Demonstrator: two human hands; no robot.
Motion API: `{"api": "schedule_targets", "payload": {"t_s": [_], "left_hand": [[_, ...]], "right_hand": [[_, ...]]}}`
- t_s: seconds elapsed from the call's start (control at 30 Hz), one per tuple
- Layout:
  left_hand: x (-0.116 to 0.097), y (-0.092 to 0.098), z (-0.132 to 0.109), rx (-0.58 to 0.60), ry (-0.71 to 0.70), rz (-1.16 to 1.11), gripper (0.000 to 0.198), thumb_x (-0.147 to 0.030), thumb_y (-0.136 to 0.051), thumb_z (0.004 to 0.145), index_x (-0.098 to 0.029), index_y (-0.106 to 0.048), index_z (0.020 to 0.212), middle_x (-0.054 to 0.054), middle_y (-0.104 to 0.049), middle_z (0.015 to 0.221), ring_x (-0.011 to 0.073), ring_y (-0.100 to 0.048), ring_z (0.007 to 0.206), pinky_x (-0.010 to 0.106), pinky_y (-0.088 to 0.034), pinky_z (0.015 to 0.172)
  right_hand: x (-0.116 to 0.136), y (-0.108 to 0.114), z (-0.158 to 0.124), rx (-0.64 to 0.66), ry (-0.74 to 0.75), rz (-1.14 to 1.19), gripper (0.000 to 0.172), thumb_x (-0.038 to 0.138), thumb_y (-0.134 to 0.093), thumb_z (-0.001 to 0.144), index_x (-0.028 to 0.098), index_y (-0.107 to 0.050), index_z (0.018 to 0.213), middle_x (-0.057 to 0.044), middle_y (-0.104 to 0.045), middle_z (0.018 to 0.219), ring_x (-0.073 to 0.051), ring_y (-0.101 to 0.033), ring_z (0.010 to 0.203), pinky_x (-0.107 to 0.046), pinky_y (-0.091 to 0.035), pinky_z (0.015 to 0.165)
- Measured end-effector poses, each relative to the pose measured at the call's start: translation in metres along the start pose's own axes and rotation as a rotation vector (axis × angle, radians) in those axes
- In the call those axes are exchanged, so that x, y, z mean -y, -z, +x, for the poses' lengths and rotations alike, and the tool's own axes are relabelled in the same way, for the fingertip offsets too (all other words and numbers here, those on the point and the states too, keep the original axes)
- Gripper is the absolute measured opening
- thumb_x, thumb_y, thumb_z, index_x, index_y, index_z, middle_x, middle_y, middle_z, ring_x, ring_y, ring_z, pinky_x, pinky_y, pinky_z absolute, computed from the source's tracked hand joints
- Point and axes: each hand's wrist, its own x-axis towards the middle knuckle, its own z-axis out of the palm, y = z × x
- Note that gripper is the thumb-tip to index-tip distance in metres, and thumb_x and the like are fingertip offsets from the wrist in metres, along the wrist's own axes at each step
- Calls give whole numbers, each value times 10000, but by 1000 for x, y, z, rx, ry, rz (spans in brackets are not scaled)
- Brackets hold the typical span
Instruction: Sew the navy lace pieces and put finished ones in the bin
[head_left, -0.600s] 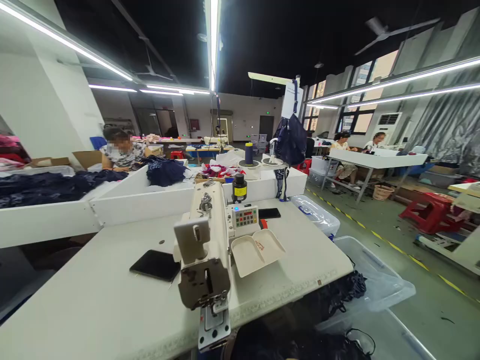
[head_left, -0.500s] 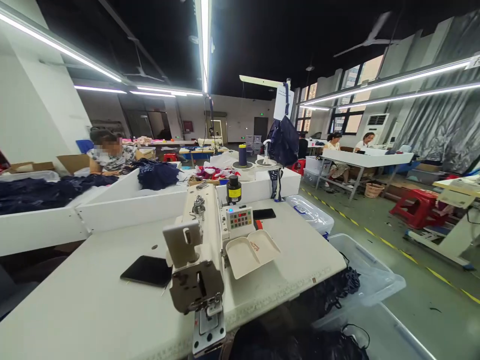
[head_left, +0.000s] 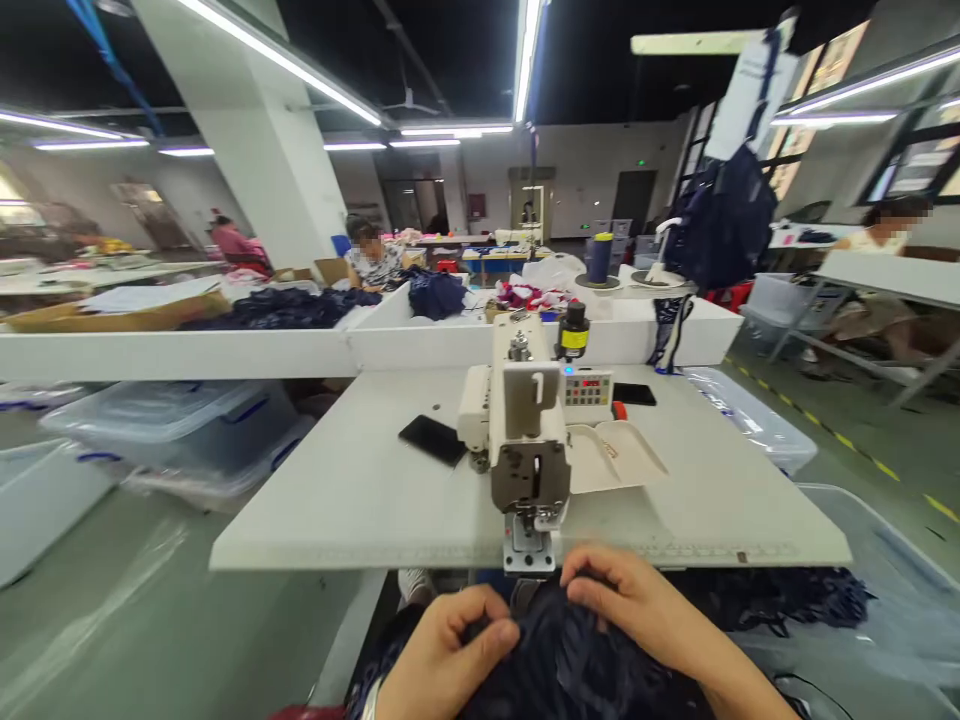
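My left hand (head_left: 454, 648) is curled at the near left edge of a dark navy fabric bundle (head_left: 570, 650), thumb and fingers pinching part of it. On the far right side of the bundle, my right hand (head_left: 634, 598) also pinches the fabric between thumb and fingers. The bundle lies below the table's front edge, strappy and loosely heaped; its single pieces cannot be told apart. Just beyond both hands stands a sewing machine (head_left: 529, 420), its metal needle plate (head_left: 529, 552) at the front edge of the white table (head_left: 352, 515).
A black phone (head_left: 433, 440) lies left of the machine, a cream two-part tray (head_left: 619, 458) right of it. Clear plastic bins (head_left: 840, 510) stand at the right, with dark fabric (head_left: 802, 597) beside the table. A low white partition (head_left: 225, 352) runs behind. Co-workers sit farther off.
The view has swung left and down, so the machine now sits nearer the middle. Both my hands, out of sight before, now show on the navy fabric.
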Motion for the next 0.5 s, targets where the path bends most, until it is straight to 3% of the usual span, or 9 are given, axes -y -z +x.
{"api": "schedule_targets", "payload": {"t_s": [0.1, 0.17, 0.2, 0.23, 0.33, 0.4, 0.5], "left_hand": [[-2, 10, 6, -306, 3, 234, 366, -484, -476, 891, -183, -614, 733, 3, -592, 685, 159, -543, 681, 259, -432, 647], [0, 5, 10, -566, -123, 454, 248, -370, -469, 921, -195, -641, 886, 45, -647, 889, 200, -589, 859, 316, -464, 780], [2, 0, 12, -641, -231, 550, 216, -323, -468, 929, -196, -632, 989, 64, -645, 1010, 208, -583, 962, 338, -457, 857], [3, -8, 14, -649, -358, 635, 224, -287, -467, 936, -193, -606, 1084, 72, -628, 1110, 203, -564, 1048, 346, -438, 926], [8, -31, 18, -466, -651, 864, 318, -222, -439, 959, -195, -514, 1267, 31, -607, 1224, 149, -514, 1166, 315, -341, 1063], [11, -43, 19, -437, -698, 974, 341, -207, -384, 981, -202, -496, 1303, 1, -616, 1226, 128, -499, 1187, 301, -289, 1091], [15, -50, 18, -531, -665, 1008, 344, -202, -331, 1000, -217, -528, 1282, -18, -625, 1223, 110, -487, 1195, 285, -274, 1064]], "right_hand": [[-3, -18, 21, -164, -21, -91, 273, 481, -470, 896, 229, -574, 911, 67, -508, 623, -113, -493, 523, -243, -397, 587], [-12, -30, 32, -271, -17, -177, 318, 518, -430, 900, 225, -545, 943, 41, -545, 659, -150, -520, 578, -282, -408, 633], [-17, -34, 36, -309, -11, -189, 332, 531, -429, 893, 222, -529, 962, 22, -568, 700, -169, -537, 625, -299, -418, 660], [-21, -37, 39, -335, -2, -184, 338, 537, -439, 883, 220, -513, 972, 8, -580, 732, -187, -550, 675, -313, -427, 686], [-29, -33, 45, -328, 32, -106, 300, 520, -457, 871, 226, -488, 920, -5, -584, 782, -202, -566, 772, -318, -449, 731], [-30, -24, 48, -288, 37, -79, 279, 500, -428, 880, 229, -490, 864, 6, -573, 756, -185, -557, 716, -298, -462, 675], [-28, -10, 56, -310, 44, -150, 252, 435, -419, 875, 218, -538, 828, 13, -567, 685, -177, -548, 650, -293, -478, 630]]}}
